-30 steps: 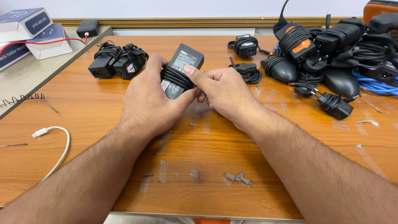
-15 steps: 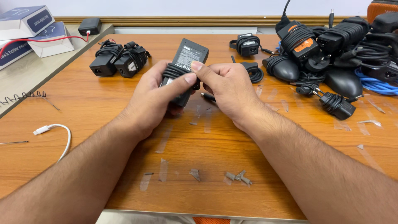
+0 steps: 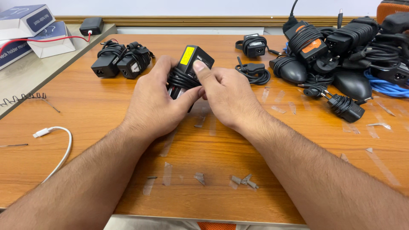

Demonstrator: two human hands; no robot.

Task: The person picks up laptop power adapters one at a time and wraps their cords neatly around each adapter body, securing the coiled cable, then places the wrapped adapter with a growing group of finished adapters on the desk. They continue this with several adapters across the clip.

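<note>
A black rectangular power adapter brick with a yellow label is held above the orange-brown wooden worktop, near the middle of its far half and clear of its surface. The left hand is closed around the lower body of the brick, where a coil of black cable is wound about it; the left thumb is laid across that coil. The right hand is closed against the brick from the other side, its thumb pressed on the upper face just beside the label. The step in hand is judged to be the securing of the wound cable on the brick. For this to be done well, the turns should be kept flat and side by side under the left thumb, and tension should be kept even so that no loop slips off the end. The free end of the cable is hidden by the fingers, so its position cannot be told. Two similar black wrapped adapters lie to the left on the worktop, and a large heap of black adapters and cables lies at the far right, well apart from the hands. A white cable lies near the left edge. Strips of clear tape residue are noted on the near part of the worktop.
</note>
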